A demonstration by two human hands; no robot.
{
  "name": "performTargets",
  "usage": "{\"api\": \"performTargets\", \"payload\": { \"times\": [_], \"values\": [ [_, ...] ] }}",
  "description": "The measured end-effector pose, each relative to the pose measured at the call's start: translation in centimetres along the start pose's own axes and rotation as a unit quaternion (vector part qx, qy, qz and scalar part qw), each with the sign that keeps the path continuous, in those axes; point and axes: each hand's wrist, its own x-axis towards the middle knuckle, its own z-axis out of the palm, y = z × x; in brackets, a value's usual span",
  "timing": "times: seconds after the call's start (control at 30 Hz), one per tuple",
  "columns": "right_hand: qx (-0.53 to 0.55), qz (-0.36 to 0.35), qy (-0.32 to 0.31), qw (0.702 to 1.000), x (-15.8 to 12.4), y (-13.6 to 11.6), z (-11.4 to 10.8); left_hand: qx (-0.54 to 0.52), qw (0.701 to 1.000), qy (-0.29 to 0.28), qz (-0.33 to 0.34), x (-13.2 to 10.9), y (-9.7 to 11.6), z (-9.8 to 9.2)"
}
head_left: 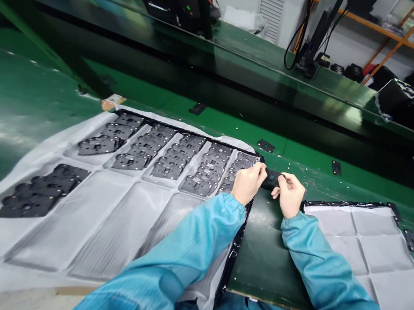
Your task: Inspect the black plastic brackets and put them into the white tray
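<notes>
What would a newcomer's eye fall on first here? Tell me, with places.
First, right of centre, the bare left hand and bare right hand, in shiny teal sleeves, holding a small flat black part between them. Next, filling the left, the large compartmented tray lined with thin white sheeting, its far row holding overlapping flat black pieces. Then, at right, another white-lined compartmented tray.

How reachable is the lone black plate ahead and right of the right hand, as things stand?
Probably yes: the lone plate lies uncovered on the green bench, with nothing visible between it and the right hand. That hand grips a second plate, so it may need to let go first.
</notes>
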Motion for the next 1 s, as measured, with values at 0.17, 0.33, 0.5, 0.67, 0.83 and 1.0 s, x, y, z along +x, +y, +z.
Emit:
{"api": "performTargets", "payload": {
  "times": [0.17,0.33,0.5,0.67,0.83,1.0],
  "values": [
    [0.048,0.045,0.028,0.997,0.6,0.2,-0.1,-0.106,0.988,0.04,-0.102,0.5,0.3,-1.0],
    [0.061,0.047,0.047,0.996,1.0,0.2,-0.2,-0.309,0.939,0.025,-0.152,0.6,1.0,-1.3],
    [0.063,0.036,0.039,0.997,0.8,0.0,-0.1,-0.439,0.865,-0.056,-0.237,0.4,1.7,-0.5],
    [0.06,0.046,0.001,0.997,0.6,0.1,0.2,-0.49,0.814,-0.053,-0.307,0.6,2.0,-0.5],
    [0.034,0.047,-0.052,0.997,-0.7,-0.2,0.4,-0.446,0.845,0.027,-0.293,0.2,2.1,-1.0],
    [0.066,0.001,-0.058,0.996,-0.8,-0.3,0.5,-0.463,0.858,0.028,-0.223,1.0,2.5,-3.5]
  ]
}}
